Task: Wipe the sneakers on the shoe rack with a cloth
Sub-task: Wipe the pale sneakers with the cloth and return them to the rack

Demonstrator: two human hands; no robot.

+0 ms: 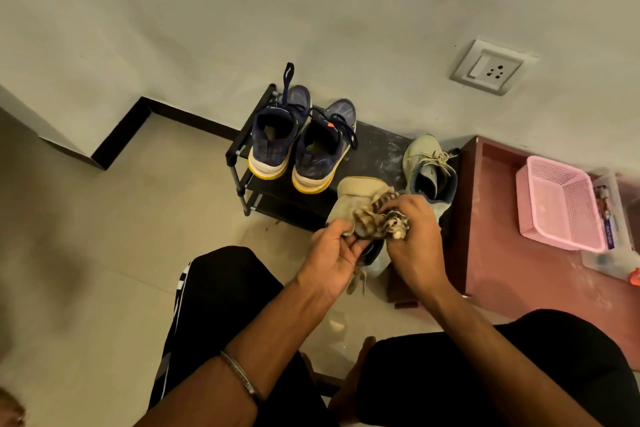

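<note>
A low black shoe rack [375,152] stands against the wall. Two navy sneakers with yellow soles [273,135] [322,152] sit on its left side, heels toward me. A pale grey sneaker [427,166] rests on the rack's right end. In front of the rack I hold its mate, a beige-grey sneaker [356,192], off the rack. My left hand [332,256] grips that shoe from below. My right hand [412,239] holds a bunched striped cloth [375,218] pressed against the shoe's side.
A reddish-brown low cabinet [512,263] stands right of the rack, with a pink plastic basket [557,204] and a clear box on it. A wall socket [491,68] sits above. My knees in black trousers fill the foreground over the beige tile floor [121,218].
</note>
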